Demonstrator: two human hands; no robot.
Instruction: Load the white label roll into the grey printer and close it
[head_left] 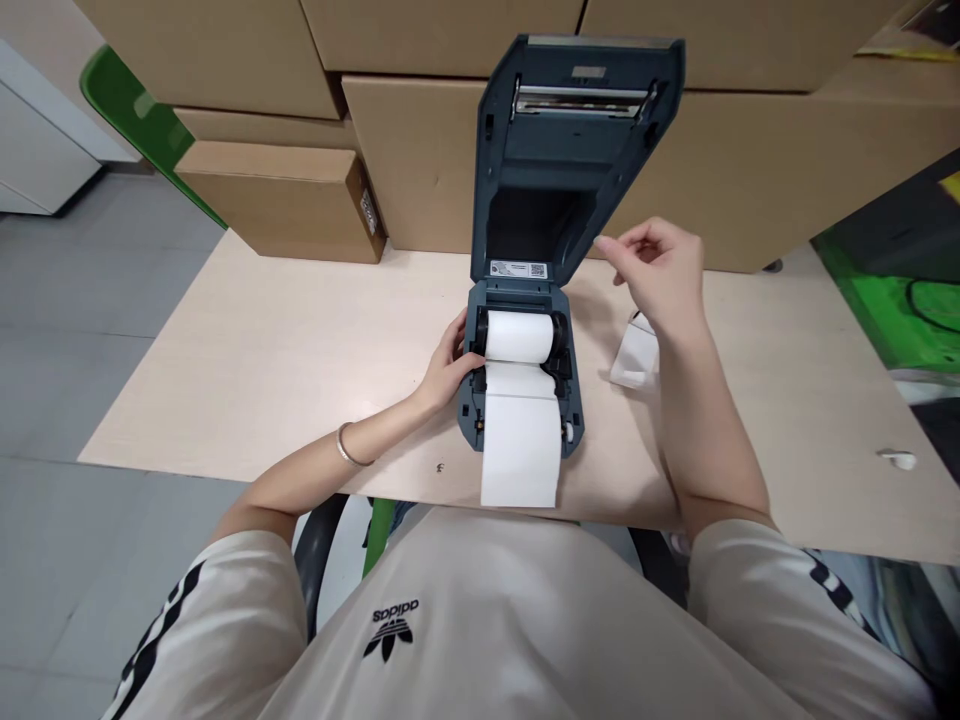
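Note:
A dark grey label printer (574, 400) stands on the table in front of me with its lid (551, 140) raised. Inside lies a roll of white labels (519, 337), and its label strip (521, 455) runs forward over the front, past the table edge. My left hand (450, 370) grips the printer's left side, thumb over the rim by the roll and fingers along the outer wall. My right hand (660, 262) is raised at the lid's right edge, fingers loosely curled and apart, holding nothing visible. Its foremost tip is at the lid's edge; I cannot tell whether they touch.
Crumpled white label paper (636, 355) lies right of the printer, partly behind my right forearm. A small white object (898, 459) rests farther right. Large cardboard boxes (427, 165) line the back, with a smaller carton (281, 205) at left. A dark scrap (440, 467) lies near the front edge.

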